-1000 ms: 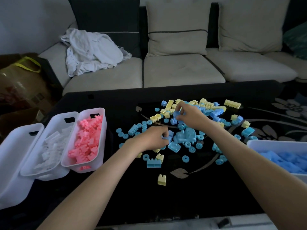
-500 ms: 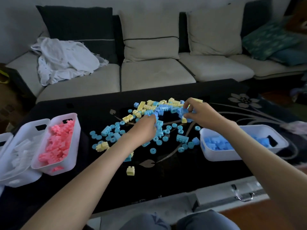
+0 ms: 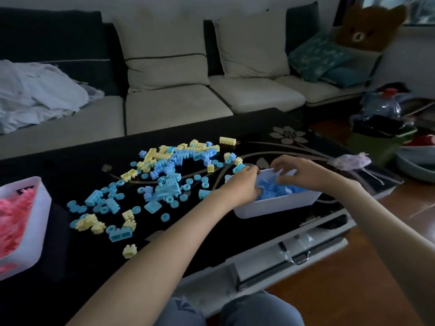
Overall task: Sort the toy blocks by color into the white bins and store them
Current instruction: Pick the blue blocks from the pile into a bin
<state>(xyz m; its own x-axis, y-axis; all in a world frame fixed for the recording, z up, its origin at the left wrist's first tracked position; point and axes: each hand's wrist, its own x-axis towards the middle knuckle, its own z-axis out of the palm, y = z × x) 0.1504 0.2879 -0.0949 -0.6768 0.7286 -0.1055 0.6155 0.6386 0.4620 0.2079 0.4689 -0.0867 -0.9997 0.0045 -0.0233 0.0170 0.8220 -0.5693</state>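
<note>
The white bin (image 3: 277, 208) containing the sorted blue blocks (image 3: 284, 190) stands on the right part of the black table (image 3: 70, 161). My left hand (image 3: 244, 182) reaches into its left end, fingers curled down among the blocks; I cannot tell whether they grip one. My right hand (image 3: 300, 171) arches over the bin's middle, fingertips lowered onto the blocks; any hold there is likewise hidden. Left of the bin lie loose blue and yellow blocks (image 3: 164, 182), intermixed. At the table's left edge stands a second white bin (image 3: 42, 203) of pink blocks (image 3: 14, 217). A sofa (image 3: 176, 107) stands behind the table.
</note>
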